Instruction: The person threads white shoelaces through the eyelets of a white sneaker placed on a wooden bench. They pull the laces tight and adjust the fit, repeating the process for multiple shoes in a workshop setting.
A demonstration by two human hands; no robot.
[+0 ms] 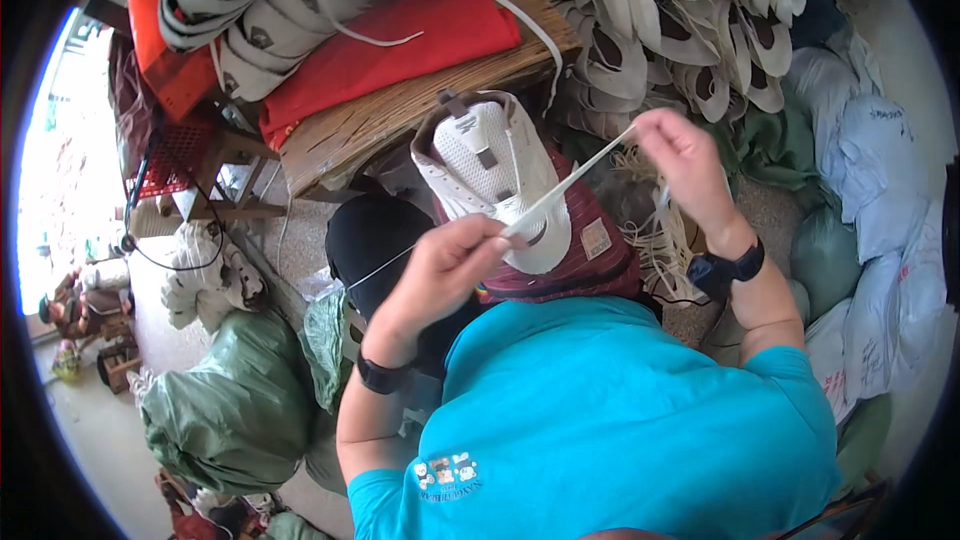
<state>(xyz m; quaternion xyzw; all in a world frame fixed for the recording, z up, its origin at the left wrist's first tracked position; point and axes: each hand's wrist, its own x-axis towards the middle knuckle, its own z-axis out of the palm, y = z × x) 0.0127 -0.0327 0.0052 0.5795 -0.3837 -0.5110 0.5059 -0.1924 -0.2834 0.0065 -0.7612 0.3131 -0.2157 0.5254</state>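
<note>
A flat off-white shoelace (568, 183) stretches taut between my hands, rising to the right. Its left part is pinched in the fingers of my left hand (450, 262), and its other part is in the closed fingertips of my right hand (686, 158). Under the lace, a white mesh shoe upper (480, 152) with a brown lining and heel tab lies on a maroon striped cloth (600, 258) over my lap. No sole shows on it. A thin pale strand (385, 268) runs out leftward from my left hand.
Ahead stands a wooden table (400, 130) with red cloth (420, 52) and a row of stacked shoe uppers (300, 15). More uppers (690, 30) are piled at far right. Loose laces (665, 250) hang beside my lap. Green sacks (235, 400) and white sacks (880, 160) flank me.
</note>
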